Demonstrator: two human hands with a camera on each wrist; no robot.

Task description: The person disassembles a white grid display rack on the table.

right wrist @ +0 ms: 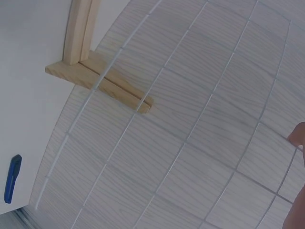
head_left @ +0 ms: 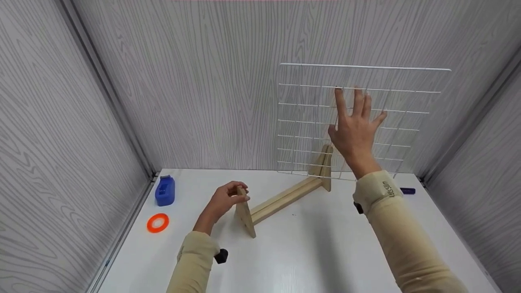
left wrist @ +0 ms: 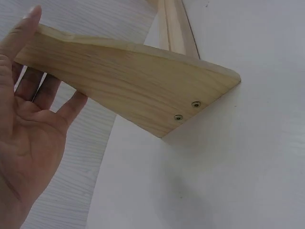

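Wire grid panel [head_left: 358, 122] stands upright at the counter's [head_left: 309, 252] back edge, right of centre, seated in the far slotted foot of the wooden stand [head_left: 285, 197]. Right hand [head_left: 355, 130] lies flat on it, fingers straight, steadying. Left hand [head_left: 222, 201] pinches the near foot's tip. Panel looks light, springy, prone to tipping; best held by the frame wire. Stand rigid.

The right sleeve [head_left: 380, 190] cuff reads "Les-Slim".
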